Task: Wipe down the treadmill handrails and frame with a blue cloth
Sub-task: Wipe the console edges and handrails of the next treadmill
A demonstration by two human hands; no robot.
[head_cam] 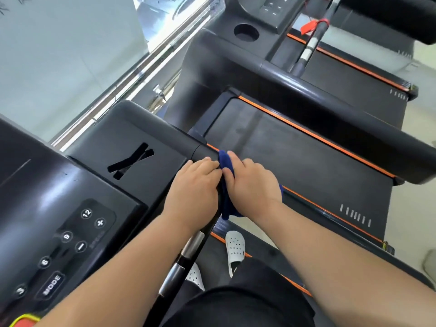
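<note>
Black treadmill handrail [203, 151] carrying a blue cloth [226, 161] wrapped over it, both hands pressed on rail and cloth, black running belt [295, 156] with orange edge strips [313, 135] below, white perforated shoe [234, 250] standing on the deck

- Console panel [70, 244] of the near treadmill: round keys marked "12", "9", "6" and "3".
- Same panel: keys marked "+" and "−".
- Same panel: a long key lettered "MODE" [52, 284].
</note>
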